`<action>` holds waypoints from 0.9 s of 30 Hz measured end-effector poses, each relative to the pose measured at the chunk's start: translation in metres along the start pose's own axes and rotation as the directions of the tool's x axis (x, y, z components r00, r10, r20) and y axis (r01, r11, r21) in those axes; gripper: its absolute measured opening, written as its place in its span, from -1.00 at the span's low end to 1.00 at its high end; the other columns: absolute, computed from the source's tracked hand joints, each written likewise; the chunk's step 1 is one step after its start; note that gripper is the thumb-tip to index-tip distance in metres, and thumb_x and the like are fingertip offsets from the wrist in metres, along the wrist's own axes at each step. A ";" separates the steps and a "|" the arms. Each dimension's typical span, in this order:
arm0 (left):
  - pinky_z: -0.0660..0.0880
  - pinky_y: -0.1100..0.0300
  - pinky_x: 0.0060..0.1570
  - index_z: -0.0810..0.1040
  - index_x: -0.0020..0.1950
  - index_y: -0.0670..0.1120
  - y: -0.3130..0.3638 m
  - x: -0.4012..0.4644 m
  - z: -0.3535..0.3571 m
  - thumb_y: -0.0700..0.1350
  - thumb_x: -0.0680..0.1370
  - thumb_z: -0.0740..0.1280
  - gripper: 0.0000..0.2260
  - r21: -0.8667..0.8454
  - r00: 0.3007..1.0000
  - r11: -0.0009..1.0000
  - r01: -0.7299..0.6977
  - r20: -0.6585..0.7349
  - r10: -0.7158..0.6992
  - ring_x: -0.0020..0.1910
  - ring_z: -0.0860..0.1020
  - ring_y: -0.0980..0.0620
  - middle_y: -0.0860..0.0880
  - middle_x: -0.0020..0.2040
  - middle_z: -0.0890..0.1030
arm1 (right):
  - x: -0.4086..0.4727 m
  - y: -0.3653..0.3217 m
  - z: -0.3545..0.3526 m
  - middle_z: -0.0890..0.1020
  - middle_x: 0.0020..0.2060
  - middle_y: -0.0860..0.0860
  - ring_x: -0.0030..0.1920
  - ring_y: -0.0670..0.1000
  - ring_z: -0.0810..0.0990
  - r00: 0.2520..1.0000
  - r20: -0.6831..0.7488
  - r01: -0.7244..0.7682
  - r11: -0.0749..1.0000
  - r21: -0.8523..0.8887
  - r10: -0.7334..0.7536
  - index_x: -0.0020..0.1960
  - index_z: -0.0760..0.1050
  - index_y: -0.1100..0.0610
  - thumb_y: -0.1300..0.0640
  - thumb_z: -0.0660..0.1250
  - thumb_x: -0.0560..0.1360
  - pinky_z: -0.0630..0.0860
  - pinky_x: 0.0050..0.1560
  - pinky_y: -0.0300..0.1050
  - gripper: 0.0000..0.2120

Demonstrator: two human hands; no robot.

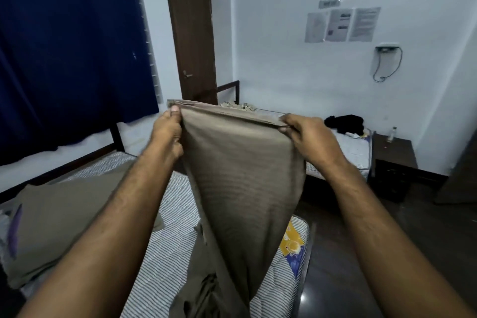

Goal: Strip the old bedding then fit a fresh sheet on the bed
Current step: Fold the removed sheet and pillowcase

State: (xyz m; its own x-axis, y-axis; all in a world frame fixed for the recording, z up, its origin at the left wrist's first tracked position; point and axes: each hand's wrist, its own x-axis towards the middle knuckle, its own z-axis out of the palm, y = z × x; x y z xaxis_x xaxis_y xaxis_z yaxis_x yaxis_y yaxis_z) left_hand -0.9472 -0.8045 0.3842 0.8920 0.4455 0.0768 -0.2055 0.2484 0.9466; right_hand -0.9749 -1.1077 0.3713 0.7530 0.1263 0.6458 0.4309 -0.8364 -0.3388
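Sheet [242, 175] status: the taupe cloth is held raised above the mattress [167, 248], suspended from one hem stretched between both hands. That hem runs left to right, roughly crosswise to the mattress. From it the cloth hangs down toward the person and gathers into loose folds on the striped ticking near the near edge of the mattress.

Left of the sheet, a taupe pillow [67, 222] lies against the left edge of the mattress, apart from the hanging cloth.

Left hand [167, 134]: thumb and curled fingers pinch the left end of the hem. A short bunch of layered hem projects beyond the thumb to the left.

Right hand [309, 137]: fingers and thumb pinch the right end of the hem, at about the same height. The hands are held apart, and the hem between them is nearly taut.

Judgement: the ticking is bare, so stripping appears complete; the current step is opening out the fresh sheet. The gathered lower part is still folded. The coming move turns on hem alignment: the held hem needs carrying to one end of the mattress, with the length laid along the mattress's long axis. Neither hand is clearly nearer.
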 end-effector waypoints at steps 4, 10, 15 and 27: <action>0.40 0.26 -0.14 0.53 -0.04 -0.06 -0.008 -0.007 0.004 0.00 0.71 0.21 -0.78 0.077 0.942 0.954 -0.290 -0.151 0.298 -0.21 0.41 0.17 0.05 -0.17 0.52 | -0.003 0.006 -0.003 0.66 -0.02 -0.11 0.06 -0.08 0.62 0.996 0.050 0.065 0.980 0.190 -0.076 0.15 0.65 -0.02 -0.14 0.47 0.46 0.56 0.10 0.02 -0.68; 0.39 0.33 -0.26 0.50 -0.11 -0.07 0.004 -0.007 0.004 -0.06 0.72 0.19 -0.76 0.035 0.899 0.904 -0.427 -0.091 0.428 -0.32 0.38 0.24 0.09 -0.27 0.46 | -0.030 -0.023 -0.027 0.71 -0.07 -0.15 0.01 -0.19 0.64 0.952 0.238 -0.017 0.740 0.672 -0.194 0.03 0.67 0.04 0.14 0.55 0.39 0.47 0.06 -0.31 -0.78; 0.53 0.23 -0.34 0.47 0.06 -0.15 0.006 -0.008 0.011 -0.03 0.74 0.15 -0.78 -0.120 0.961 0.954 -0.274 0.009 0.277 -0.43 0.52 0.13 0.01 -0.32 0.66 | -0.058 -0.070 -0.021 0.69 0.12 -0.12 0.20 -0.13 0.62 0.697 0.545 -0.072 0.711 0.699 -0.466 0.17 0.63 0.00 0.11 0.53 0.44 0.49 0.28 -0.18 -0.69; 0.63 0.03 -0.08 0.49 -0.01 -0.06 0.013 0.005 -0.004 0.01 0.72 0.20 -0.80 -0.265 0.976 0.942 -0.206 0.019 0.219 -0.24 0.57 0.00 -0.07 -0.20 0.61 | -0.059 -0.033 0.025 0.66 0.01 -0.03 0.15 0.06 0.59 0.756 0.644 0.377 0.883 -0.278 -0.120 0.07 0.54 -0.03 -0.11 0.21 0.64 0.41 0.11 -0.04 -0.80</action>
State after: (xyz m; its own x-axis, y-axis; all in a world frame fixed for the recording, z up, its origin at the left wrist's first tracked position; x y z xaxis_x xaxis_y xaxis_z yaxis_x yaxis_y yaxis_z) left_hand -0.9469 -0.7958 0.3961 0.8331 0.4723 0.2878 -0.4839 0.3705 0.7928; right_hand -1.0212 -1.0747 0.3270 0.8377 0.5390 0.0885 0.5261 -0.8397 0.1345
